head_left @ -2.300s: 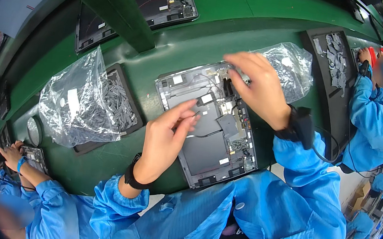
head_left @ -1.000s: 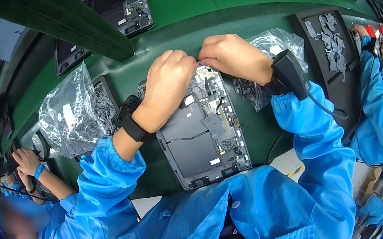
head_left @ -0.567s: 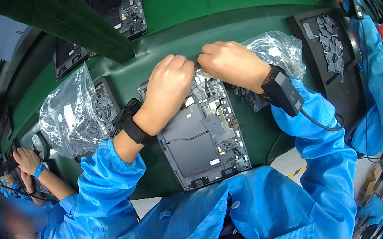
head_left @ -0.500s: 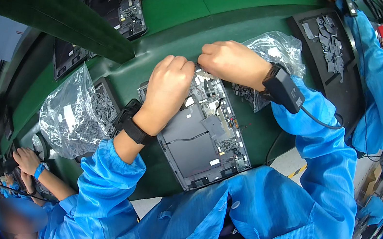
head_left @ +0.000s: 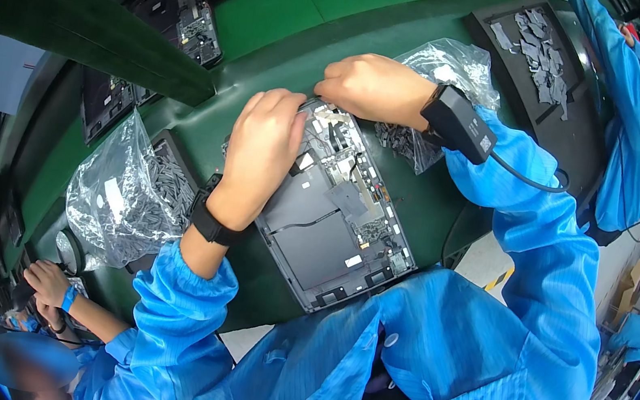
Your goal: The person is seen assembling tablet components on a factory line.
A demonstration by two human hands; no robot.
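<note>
An opened laptop base [head_left: 303,248], dark grey with exposed circuit boards and cables, lies slightly turned on the green mat in front of me. My left hand [head_left: 264,141] is over its far left corner, fingers curled and pressed together; the hand hides whatever they grip. Just beyond the far edge, my right hand [head_left: 370,88] is closed, its fingertips bent down out of sight close to the left ones. Whether it holds a small part cannot be seen. A loose-looking grey piece [head_left: 348,201] rests on the circuit board area.
Clear plastic bags of small dark strips stand on the left [head_left: 112,195] and behind my right wrist [head_left: 458,62]. A black tray [head_left: 508,83] holds grey pieces at far right. A green post [head_left: 113,40] rises at left. Other laptop bases [head_left: 183,13] lie beyond; co-workers sit either side.
The view has shifted a little. My left hand has turned, its fingers reaching further right along the far edge. My right hand stays beside it, still closed.
</note>
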